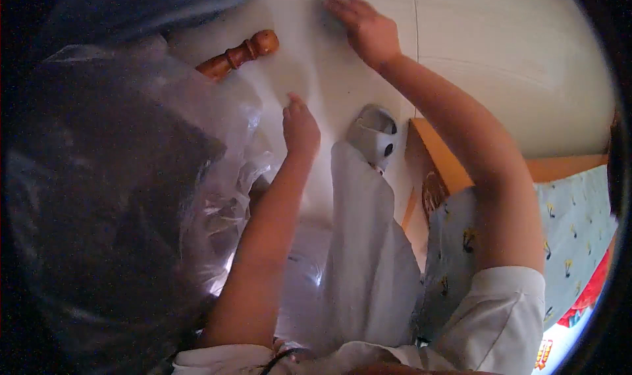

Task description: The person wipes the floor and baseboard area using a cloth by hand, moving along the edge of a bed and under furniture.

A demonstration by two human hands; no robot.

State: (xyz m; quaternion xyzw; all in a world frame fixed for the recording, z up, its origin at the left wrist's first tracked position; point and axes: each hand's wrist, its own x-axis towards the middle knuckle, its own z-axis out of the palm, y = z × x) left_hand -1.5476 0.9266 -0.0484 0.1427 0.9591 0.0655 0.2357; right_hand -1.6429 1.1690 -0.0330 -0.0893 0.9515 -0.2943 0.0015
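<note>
My right hand reaches far forward over a cream-coloured, smooth surface with a thin dark seam. Under its fingertips is a small greyish object, too blurred to name. My left hand hangs nearer to me, its fingers pointing forward and partly curled. I see nothing in it, but its palm side is hidden. Left of it, a large dark mass under clear plastic sheeting fills much of the view. A turned wooden post sticks out above the sheeting.
Below my hands are a leg in pale grey trousers and a grey clog with holes. At right, an orange-brown wooden frame borders a light blue patterned cloth. Dark blue fabric lies at the upper left.
</note>
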